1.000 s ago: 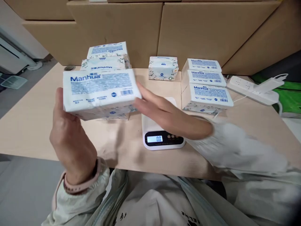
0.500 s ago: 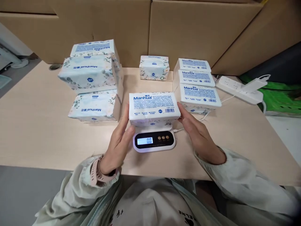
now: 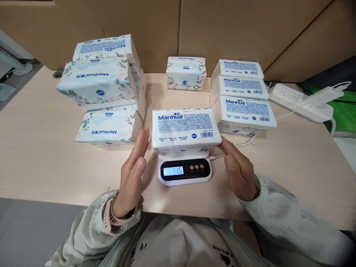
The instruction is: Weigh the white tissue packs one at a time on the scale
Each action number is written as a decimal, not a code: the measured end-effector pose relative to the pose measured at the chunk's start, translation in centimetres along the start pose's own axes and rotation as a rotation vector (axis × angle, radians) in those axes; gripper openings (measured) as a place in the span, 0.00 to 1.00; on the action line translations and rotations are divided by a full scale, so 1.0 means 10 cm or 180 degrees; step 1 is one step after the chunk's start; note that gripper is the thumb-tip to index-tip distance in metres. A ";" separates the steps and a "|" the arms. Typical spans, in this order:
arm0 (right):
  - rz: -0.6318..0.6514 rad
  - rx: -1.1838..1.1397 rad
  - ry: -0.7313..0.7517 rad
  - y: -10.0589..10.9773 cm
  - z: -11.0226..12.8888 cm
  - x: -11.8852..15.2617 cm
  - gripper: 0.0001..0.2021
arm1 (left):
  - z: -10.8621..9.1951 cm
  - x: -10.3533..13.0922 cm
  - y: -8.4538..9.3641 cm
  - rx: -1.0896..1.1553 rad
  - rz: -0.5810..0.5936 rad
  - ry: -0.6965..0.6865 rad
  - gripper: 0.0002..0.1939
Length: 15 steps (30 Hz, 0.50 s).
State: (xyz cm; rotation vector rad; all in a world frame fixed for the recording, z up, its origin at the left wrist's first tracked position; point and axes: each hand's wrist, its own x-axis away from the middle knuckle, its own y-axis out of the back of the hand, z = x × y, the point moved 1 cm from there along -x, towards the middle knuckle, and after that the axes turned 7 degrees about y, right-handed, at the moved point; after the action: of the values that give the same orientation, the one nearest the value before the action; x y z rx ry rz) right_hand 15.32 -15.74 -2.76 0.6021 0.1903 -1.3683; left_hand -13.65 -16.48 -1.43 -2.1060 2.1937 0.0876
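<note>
1. Near the middle of the counter (image 3: 41, 163), the Manhua tissue pack (image 3: 183, 128) sits on the digital scale (image 3: 185, 178), printed text panel up, covering most of the platform.
2. My left grip (image 3: 130, 178) is spread, fingers straight, just beside the pack's left end and apart from it.
3. My right grip (image 3: 240, 170) is spread too, thumb away from the fingers; their tips are at the pack's near right corner, though I cannot tell whether they touch.
4. I judge the pack light and soft, its thin film wrap a little slippery and easily dented.
5. Both short ends, held flat-palmed with gentle, even pressure, look like the best hold.
</note>
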 end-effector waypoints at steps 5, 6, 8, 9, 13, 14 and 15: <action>-0.0016 0.0013 0.0057 0.00 -0.01 0.00 0.28 | -0.01 0.01 -0.01 0.0095 -0.0025 0.0022 0.26; -0.0015 0.0019 0.0066 0.00 -0.01 0.00 0.28 | -0.02 0.01 -0.01 0.0112 -0.0031 0.0016 0.25; -0.0037 0.0053 0.0073 0.00 0.00 0.00 0.28 | -0.04 0.01 -0.02 0.0126 -0.0014 0.0016 0.25; -0.0051 0.0073 0.0063 0.00 0.00 0.00 0.28 | -0.04 0.01 -0.03 0.0124 0.0007 0.0019 0.25; -0.0079 0.0131 -0.0005 -0.01 0.03 0.00 0.28 | -0.06 0.00 -0.03 0.0070 0.0034 0.0015 0.24; -0.0084 0.0152 -0.0017 -0.01 0.03 0.00 0.28 | -0.05 -0.01 -0.03 0.0043 0.0025 0.0016 0.24; -0.0100 0.0176 -0.0029 -0.01 0.04 0.00 0.28 | -0.05 -0.01 -0.03 0.0018 0.0010 0.0016 0.24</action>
State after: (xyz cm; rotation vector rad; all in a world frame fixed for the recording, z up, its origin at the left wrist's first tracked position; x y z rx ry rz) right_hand 15.11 -15.97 -2.48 0.6414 0.1556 -1.4100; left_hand -13.33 -16.46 -0.91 -2.1022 2.1973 0.0764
